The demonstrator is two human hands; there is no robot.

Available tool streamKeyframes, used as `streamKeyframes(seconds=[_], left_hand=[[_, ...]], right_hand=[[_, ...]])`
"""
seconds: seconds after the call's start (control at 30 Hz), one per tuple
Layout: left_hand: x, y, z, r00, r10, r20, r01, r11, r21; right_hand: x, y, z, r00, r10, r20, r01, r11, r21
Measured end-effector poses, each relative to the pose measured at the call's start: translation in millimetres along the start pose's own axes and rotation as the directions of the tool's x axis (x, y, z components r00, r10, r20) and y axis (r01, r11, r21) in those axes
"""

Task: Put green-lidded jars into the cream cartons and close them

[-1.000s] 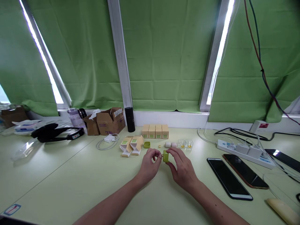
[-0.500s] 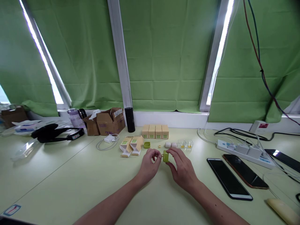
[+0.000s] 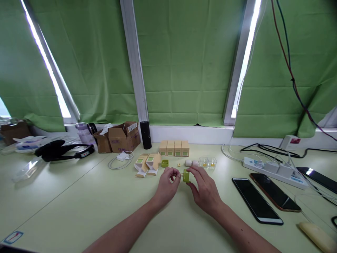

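Between the thumb and fingers of my right hand [image 3: 205, 188] is a small green square piece [image 3: 186, 175], held upright above the table. My left hand [image 3: 168, 184] pinches a small pale part at the left side of that piece; most of this part is hidden by the fingertips. Beyond the hands lie a green open square piece [image 3: 164, 163], a tiny yellowish piece [image 3: 179, 164], white cylinders [image 3: 191, 163] and two clear cups [image 3: 207, 162] with something yellow inside. Two opened cardboard boxes [image 3: 147, 164] lie left of them.
Several small closed boxes [image 3: 174, 148] stand in a row behind. Two phones [image 3: 257, 200] [image 3: 275, 191] and a power strip [image 3: 275, 172] are at the right. At the left are a white charger [image 3: 122, 156], a brown carton [image 3: 124, 137], a black cylinder [image 3: 145, 135] and a black headset [image 3: 64, 150].
My left hand has moved very slightly left, and a little more of the pale part shows beside the green piece. My right hand is nearly unchanged.
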State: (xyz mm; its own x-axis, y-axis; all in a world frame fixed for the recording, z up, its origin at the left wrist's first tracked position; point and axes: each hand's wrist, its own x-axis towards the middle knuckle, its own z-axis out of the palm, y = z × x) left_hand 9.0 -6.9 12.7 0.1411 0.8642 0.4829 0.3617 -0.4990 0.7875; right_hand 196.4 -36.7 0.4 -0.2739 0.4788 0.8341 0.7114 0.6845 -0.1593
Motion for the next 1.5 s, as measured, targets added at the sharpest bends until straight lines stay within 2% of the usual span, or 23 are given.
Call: streamKeyframes(seconds=[0.7,0.8,0.93,1.13,1.27,1.5], left_hand=[[2.7,-10.9,-3.5,0.998,-0.056,0.007,0.056,0.998,-0.026],[1.7,-9.9,-6.8,1.000,-0.006,-0.014,0.006,1.000,0.022],[-2.8,-3.2,-9.4,0.992,0.122,0.021,-0.123,0.991,0.058],[-8.2,4.6,-10.4,0.932,0.345,0.107,-0.354,0.932,0.080],[-7.2,4.1,-10.1,0.917,0.383,0.114,-0.393,0.915,0.093],[-5.6,7.3,-12.0,0.917,0.392,0.073,-0.398,0.913,0.093]], right_hand=[[0.4,-2.9,-5.3,0.998,0.060,0.024,-0.059,0.997,-0.049],[0.0,-2.5,-6.1,0.997,0.066,0.042,-0.066,0.998,-0.019],[-0.6,-1.7,-5.2,0.998,0.054,0.044,-0.056,0.998,0.042],[-2.2,1.0,-0.8,1.000,-0.002,-0.008,0.003,0.995,0.097],[-2.8,1.6,0.5,0.999,-0.037,-0.030,0.041,0.992,0.119],[0.0,0.3,-1.6,0.995,-0.063,-0.084,0.072,0.990,0.119]])
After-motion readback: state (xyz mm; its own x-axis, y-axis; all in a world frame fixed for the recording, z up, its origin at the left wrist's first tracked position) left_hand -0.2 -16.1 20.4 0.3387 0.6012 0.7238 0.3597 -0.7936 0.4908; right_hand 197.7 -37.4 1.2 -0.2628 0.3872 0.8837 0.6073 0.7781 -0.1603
